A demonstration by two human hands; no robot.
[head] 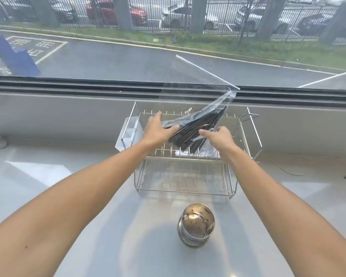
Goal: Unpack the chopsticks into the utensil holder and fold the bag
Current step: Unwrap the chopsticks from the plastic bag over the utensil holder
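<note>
A clear plastic bag (218,105) holds a bundle of several black chopsticks (196,129), tilted up to the right above the wire dish rack (184,176). My left hand (158,129) holds the bundle's left side, thumb along the chopsticks and fingers behind the bag. My right hand (221,137) grips the lower right part of the bag with curled fingers. The perforated steel utensil holder (196,224) stands upright and empty on the counter, nearer to me than the rack.
The two-tier rack stands on a pale glossy counter (88,196) against a windowsill. A white plastic tray (128,132) hangs at the rack's left side. Some white plastic (188,153) lies in the upper tier. A thin cable (290,168) lies at right.
</note>
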